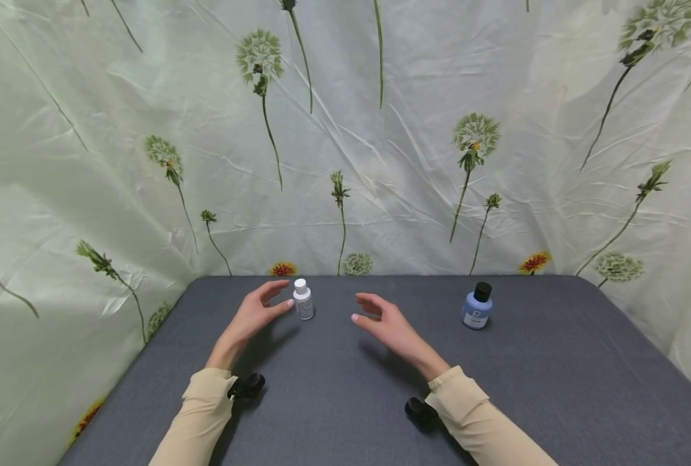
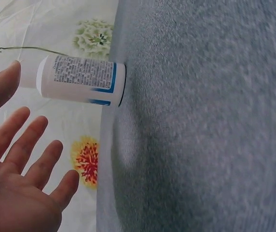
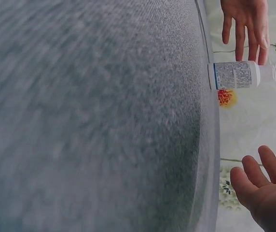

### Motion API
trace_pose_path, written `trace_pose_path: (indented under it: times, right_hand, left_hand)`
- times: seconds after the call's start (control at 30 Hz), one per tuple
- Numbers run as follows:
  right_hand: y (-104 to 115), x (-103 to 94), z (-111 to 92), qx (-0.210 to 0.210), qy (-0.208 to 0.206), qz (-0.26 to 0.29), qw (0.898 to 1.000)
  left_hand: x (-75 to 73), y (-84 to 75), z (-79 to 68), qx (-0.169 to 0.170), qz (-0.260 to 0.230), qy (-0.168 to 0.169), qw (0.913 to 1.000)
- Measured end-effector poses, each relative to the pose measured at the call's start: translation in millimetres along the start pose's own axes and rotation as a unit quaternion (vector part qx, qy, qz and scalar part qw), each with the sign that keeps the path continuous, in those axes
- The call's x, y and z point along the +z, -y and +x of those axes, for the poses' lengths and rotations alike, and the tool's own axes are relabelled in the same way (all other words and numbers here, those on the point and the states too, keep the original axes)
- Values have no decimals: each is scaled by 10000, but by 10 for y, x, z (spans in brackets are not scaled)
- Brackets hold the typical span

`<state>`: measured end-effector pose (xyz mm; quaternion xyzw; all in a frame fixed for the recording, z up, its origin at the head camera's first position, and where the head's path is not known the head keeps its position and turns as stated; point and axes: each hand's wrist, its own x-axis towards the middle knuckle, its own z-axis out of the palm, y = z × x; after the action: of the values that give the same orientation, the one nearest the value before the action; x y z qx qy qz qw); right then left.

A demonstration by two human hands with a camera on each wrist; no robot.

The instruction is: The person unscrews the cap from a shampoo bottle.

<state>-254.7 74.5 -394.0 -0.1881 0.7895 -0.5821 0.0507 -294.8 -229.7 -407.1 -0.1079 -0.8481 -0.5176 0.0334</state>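
A small white bottle (image 1: pixel 303 303) with a white cap stands upright on the grey table. Its label, with fine print and a blue edge, shows in the left wrist view on the white bottle (image 2: pixel 82 79). Just to its left is my left hand (image 1: pixel 256 316), fingers spread and relaxed with nothing in them; whether the thumb touches the bottle I cannot tell. On the other side, apart from the bottle, my right hand (image 1: pixel 388 327) hovers over the table with loosely bent, bare fingers. Farther right stands a blue bottle (image 1: pixel 476 307) with a black cap, which neither hand touches.
The grey cloth-covered table (image 1: pixel 333 401) ends at a back edge close behind the bottles. Behind it hangs a pale curtain (image 1: pixel 403 162) printed with dandelions. Each sleeve carries a black wrist camera, the left camera (image 1: pixel 247 386) and the right camera (image 1: pixel 419 410).
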Motion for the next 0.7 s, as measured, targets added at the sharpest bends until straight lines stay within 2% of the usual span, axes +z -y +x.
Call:
trace_pose_path:
  times: [0.07,0.2,0.57,0.7]
  right_hand:
    - [-127,22,85,-41,-53,47,10000]
    - [-168,62,143,-97,-89,151,9998]
    - [-187,215,273,20,-220,386,9990]
    - [-168,275,314,-2,-184,436,9989]
  left_hand:
    - [9,-2,17,-10,-143,-9,9999]
    - [23,-13,38,-56,-347,-51,9994]
    - [56,-36,59,65,-777,-207,9967]
    - [55,-59,62,0,-889,-235,9958]
